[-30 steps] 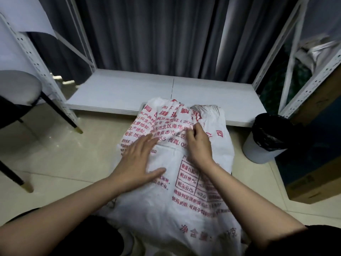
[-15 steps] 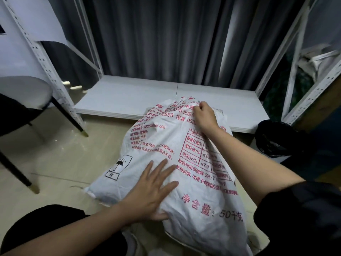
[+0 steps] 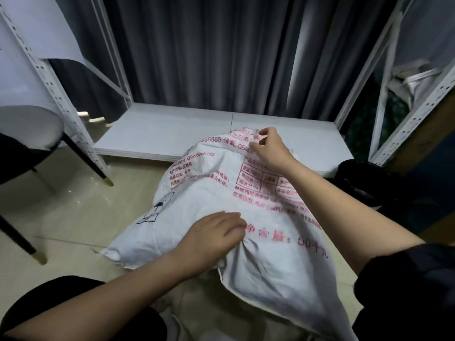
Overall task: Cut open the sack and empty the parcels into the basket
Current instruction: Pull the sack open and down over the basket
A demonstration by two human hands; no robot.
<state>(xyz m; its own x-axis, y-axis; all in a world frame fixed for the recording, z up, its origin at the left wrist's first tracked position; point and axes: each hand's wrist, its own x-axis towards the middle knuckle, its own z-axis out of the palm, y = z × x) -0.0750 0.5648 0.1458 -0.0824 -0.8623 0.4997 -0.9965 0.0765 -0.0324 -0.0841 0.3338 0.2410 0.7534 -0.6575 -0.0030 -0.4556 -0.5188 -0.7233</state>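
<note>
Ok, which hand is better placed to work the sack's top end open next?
Probably the right hand: it already pinches the white sack at its far top edge. The left hand bunches the cloth lower down, steadying the sack.

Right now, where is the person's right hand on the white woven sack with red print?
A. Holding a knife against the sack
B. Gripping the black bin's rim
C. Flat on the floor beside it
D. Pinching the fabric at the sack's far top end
D: the right hand pinches fabric at the far top end of the white woven sack with red print.
</note>
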